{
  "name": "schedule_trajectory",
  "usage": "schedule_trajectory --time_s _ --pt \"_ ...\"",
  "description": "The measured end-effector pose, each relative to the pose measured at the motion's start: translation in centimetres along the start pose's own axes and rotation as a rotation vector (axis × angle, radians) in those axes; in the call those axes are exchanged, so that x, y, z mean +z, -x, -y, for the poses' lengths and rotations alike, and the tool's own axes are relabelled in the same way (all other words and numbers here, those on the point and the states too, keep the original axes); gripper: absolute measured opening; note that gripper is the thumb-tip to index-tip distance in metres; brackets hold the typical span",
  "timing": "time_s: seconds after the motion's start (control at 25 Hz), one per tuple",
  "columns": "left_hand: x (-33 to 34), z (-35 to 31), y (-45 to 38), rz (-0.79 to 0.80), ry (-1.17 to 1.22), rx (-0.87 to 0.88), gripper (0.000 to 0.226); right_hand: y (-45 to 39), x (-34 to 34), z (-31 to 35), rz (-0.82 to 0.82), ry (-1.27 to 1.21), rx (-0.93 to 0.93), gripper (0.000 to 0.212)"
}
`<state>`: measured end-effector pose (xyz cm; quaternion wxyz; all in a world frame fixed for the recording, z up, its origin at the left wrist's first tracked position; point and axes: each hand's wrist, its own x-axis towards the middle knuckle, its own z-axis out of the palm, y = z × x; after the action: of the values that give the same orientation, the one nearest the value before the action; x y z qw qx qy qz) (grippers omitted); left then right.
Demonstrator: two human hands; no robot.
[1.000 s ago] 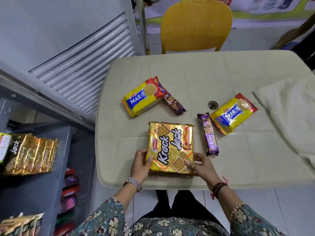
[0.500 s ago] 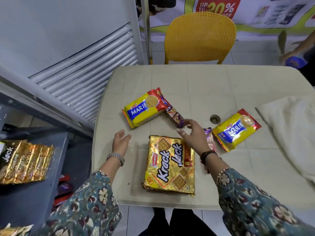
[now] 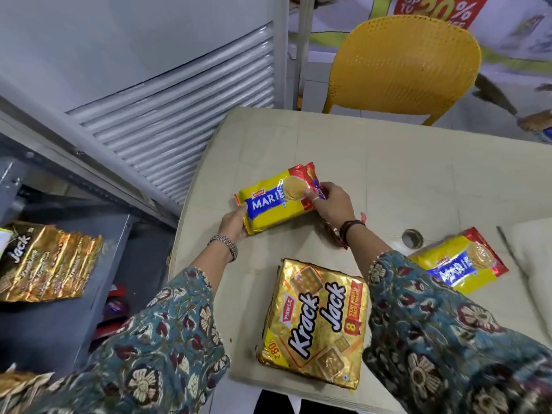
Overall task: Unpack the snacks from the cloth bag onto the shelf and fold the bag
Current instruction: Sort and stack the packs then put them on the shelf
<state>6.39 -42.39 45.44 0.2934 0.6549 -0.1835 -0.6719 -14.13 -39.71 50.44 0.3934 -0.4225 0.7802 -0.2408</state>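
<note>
Krack Jack pack (image 3: 313, 324) lies at the counter's (image 3: 373, 180) near edge; Marie pack (image 3: 277, 201) behind it, held at both ends by left hand (image 3: 234, 222) and right hand (image 3: 333, 201). Second Marie pack (image 3: 466, 261) to the right, cloth bag (image 3: 534, 258) beyond it. Shelf (image 3: 59, 309) left of counter carries more packs (image 3: 44, 261); chair (image 3: 403, 64) behind counter.

Both hands, left hand (image 3: 236, 224) and right hand (image 3: 333, 204), grip the Marie packet (image 3: 274, 201) on the table (image 3: 388, 180).
</note>
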Motion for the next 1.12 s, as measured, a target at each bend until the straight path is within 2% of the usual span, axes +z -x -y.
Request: schedule_trajectory --time_s 0.04,0.16,0.24,0.4,0.48,0.6,0.64,0.72,0.8,0.84,0.92,1.04,1.12 --pt "0.0 0.0 0.0 -0.009 0.007 0.006 0.041 -0.1 0.2 0.1 0.003 0.027 -0.008 0.047" --pt "-1.1 0.5 0.4 -0.082 -0.049 0.068 0.029 1.0 0.8 0.5 -0.002 0.075 -0.03 0.046" --pt "-2.6 1.3 1.4 -0.137 -0.098 0.108 0.029 2.0 1.9 0.7 -0.006 0.12 -0.072 0.047" --pt "-6.1 3.4 3.5 -0.303 -0.268 0.188 0.039 3.1 5.0 0.2 0.13 0.233 -0.09 0.041" --pt "-7.4 4.1 4.0 -0.307 -0.362 0.241 0.038 3.2 6.0 -0.2 0.177 0.251 -0.029 0.039" --pt "-7.8 4.1 4.1 -0.229 -0.431 0.284 0.039 3.2 6.3 -1.2 0.19 0.212 0.027 0.036" --pt "-7.5 3.7 4.3 -0.219 -0.477 0.296 0.045 3.1 6.0 -1.4 0.185 0.17 0.039 0.036" --pt "-5.5 3.0 5.1 -0.303 -0.655 0.378 0.056 3.2 4.1 -2.2 0.127 0.093 0.055 0.037" --pt "-2.7 2.2 6.2 -0.367 -0.77 0.565 0.055 3.4 1.3 -3.3 0.013 0.073 0.039 0.031" --pt "-0.7 2.0 6.7 -0.309 -0.794 0.671 0.05 3.7 -0.5 -4.4 -0.052 0.063 0.044 0.026" --pt "3.7 2.0 7.4 -0.074 -0.865 0.806 0.038 4.8 -4.4 -6.7 -0.154 0.014 0.088 0.018" --pt "11.3 3.3 8.7 0.315 -0.966 0.77 0.031 6.8 -10.0 -11.6 -0.318 -0.042 0.185 0.015" --pt "15.8 4.7 9.1 0.478 -1.073 0.726 0.03 8.1 -12.8 -14.8 -0.396 -0.06 0.251 0.018"
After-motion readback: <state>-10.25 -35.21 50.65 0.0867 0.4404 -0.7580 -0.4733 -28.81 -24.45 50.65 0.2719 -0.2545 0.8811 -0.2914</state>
